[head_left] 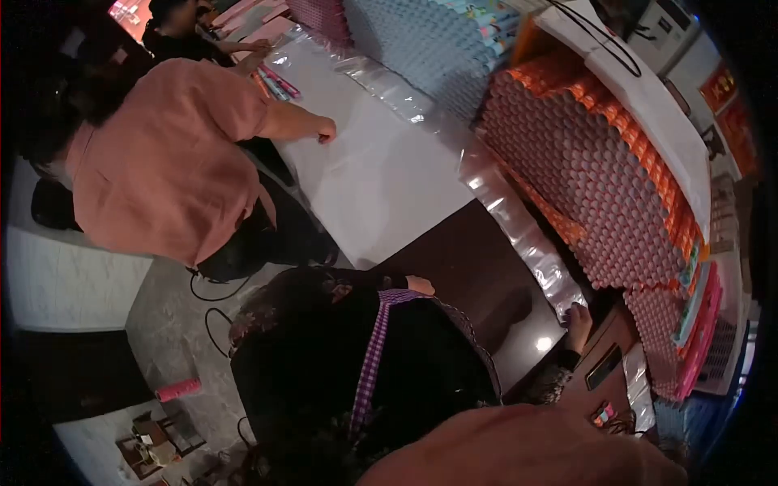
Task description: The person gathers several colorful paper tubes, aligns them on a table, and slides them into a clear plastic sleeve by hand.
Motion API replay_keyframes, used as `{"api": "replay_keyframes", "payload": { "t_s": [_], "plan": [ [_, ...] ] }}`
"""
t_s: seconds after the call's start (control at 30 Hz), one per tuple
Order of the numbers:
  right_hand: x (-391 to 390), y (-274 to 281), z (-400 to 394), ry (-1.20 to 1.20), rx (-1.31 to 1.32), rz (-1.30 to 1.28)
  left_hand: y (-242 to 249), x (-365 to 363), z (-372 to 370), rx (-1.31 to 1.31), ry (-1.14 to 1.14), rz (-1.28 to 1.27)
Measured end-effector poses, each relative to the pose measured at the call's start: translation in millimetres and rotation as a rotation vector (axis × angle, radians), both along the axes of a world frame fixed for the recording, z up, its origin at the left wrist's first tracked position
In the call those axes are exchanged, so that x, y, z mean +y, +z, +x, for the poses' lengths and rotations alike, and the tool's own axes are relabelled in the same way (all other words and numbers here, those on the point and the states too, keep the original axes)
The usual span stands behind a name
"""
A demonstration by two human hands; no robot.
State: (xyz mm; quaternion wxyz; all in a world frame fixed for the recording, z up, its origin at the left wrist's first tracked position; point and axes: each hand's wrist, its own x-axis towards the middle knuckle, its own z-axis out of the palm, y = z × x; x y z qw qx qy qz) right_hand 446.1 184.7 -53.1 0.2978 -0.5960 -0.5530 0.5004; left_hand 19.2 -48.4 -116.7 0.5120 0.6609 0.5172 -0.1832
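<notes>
Crinkled clear plastic point(531, 251) at your right hand point(578, 324); smooth dark table point(458, 255) by your left hand point(421, 285); cannot tell finger grip.

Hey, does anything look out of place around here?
Yes: a pink cylindrical item lies on the floor, away from the table. It looks odd there, perhaps dropped, though I can't tell whether someone left it deliberately.

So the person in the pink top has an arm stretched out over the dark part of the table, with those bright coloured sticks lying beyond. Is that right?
Not quite: in the head view, the person in the pink top has an arm stretched over the white surface, not the dark part.
</notes>
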Motion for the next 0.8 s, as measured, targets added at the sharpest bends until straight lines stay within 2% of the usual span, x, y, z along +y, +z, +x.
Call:
{"api": "replay_keyframes", "payload": {
  "t_s": [0.03,0.07,0.1,0.2,0.23,0.3,0.33,0.37,0.4,0.43,0.5,0.53,0.57,0.6,0.67,0.73,0.8],
  "plan": [
    [-11.6,-4.4,-32.5,0.107,0.025,-0.084,0.5,-0.9,-3.2,-0.006,-0.007,0.012],
    [-24.8,-28.2,-63.8,0.060,0.104,-0.076,1.7,-0.8,-6.6,-0.015,-0.009,0.031],
    [-33.4,-46.1,-91.9,0.222,0.025,-0.019,1.4,-1.0,-11.8,-0.022,-0.008,0.048],
    [-82.9,-44.6,-197.7,0.414,0.050,-0.181,0.4,-4.3,-32.3,-0.062,0.047,0.137],
    [-98.8,-67.3,-223.8,0.417,0.092,-0.203,-1.6,-7.7,-42.3,-0.086,0.078,0.176],
    [-120.9,-88.1,-266.7,0.418,0.137,-0.222,-10.1,-16.7,-68.6,-0.205,0.312,0.348],
    [-131.2,-82.8,-288.1,0.488,0.103,-0.199,-14.6,-22.4,-81.7,-0.325,0.548,0.516],
    [-137.3,-83.4,-303.9,0.556,0.069,-0.176,41.2,-14.2,-99.4,-0.192,0.506,0.199],
    [-139.8,-88.6,-320.7,0.595,-0.041,-0.019,24.7,-12.7,-121.2,-0.205,0.524,0.275],
    [-144.1,-82.9,-335.3,0.592,-0.036,-0.018,3.4,-12.2,-141.9,-0.218,0.542,0.351],
    [-153.7,-67.0,-363.4,0.533,-0.234,0.223,-9.1,-16.1,-179.2,-0.212,0.580,0.430],
    [-154.9,-72.5,-374.6,0.531,-0.231,0.221,-13.6,-16.6,-197.5,-0.186,0.612,0.528],
    [-154.8,-78.0,-386.6,0.475,-0.305,0.450,-18.2,-16.3,-216.1,-0.158,0.644,0.627],
    [-156.6,-86.9,-396.3,0.413,-0.379,0.673,12.3,-14.9,-229.6,-0.121,0.701,0.471],
    [-167.0,-97.7,-409.7,0.351,-0.423,0.651,30.4,-17.6,-251.0,-0.064,0.677,0.516],
    [-178.2,-107.5,-404.6,0.395,-0.700,0.775,30.2,-22.1,-256.1,-0.035,0.570,0.544],
    [-176.3,-121.1,-402.6,0.342,-0.626,0.766,29.3,-35.5,-254.9,-0.267,0.870,0.730]
  ]
}}
